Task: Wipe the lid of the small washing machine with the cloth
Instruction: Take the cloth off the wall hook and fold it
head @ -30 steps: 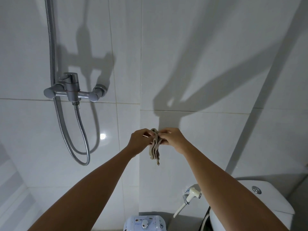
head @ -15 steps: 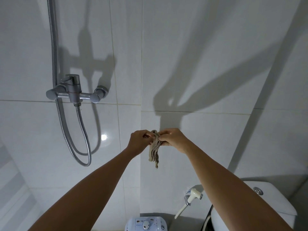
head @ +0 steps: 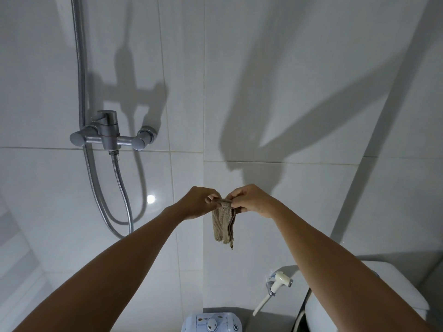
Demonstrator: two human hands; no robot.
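Observation:
A folded beige cloth (head: 223, 224) hangs in the air in front of the white tiled wall. My left hand (head: 197, 204) pinches its top edge from the left and my right hand (head: 251, 200) pinches the same edge from the right. Far below, at the bottom edge of the view, only the back part of the small washing machine (head: 212, 323) shows: a pale blue panel with a round knob. Its lid is out of view.
A chrome shower mixer (head: 110, 136) with a looping metal hose (head: 119, 195) is on the wall at left. A white spray handset (head: 275, 287) hangs low at right, beside a white toilet cistern (head: 393, 286).
The cloth now hangs flatter and wider between my hands, with its broad face showing instead of a bunched strip. Both hands stay at its top edge.

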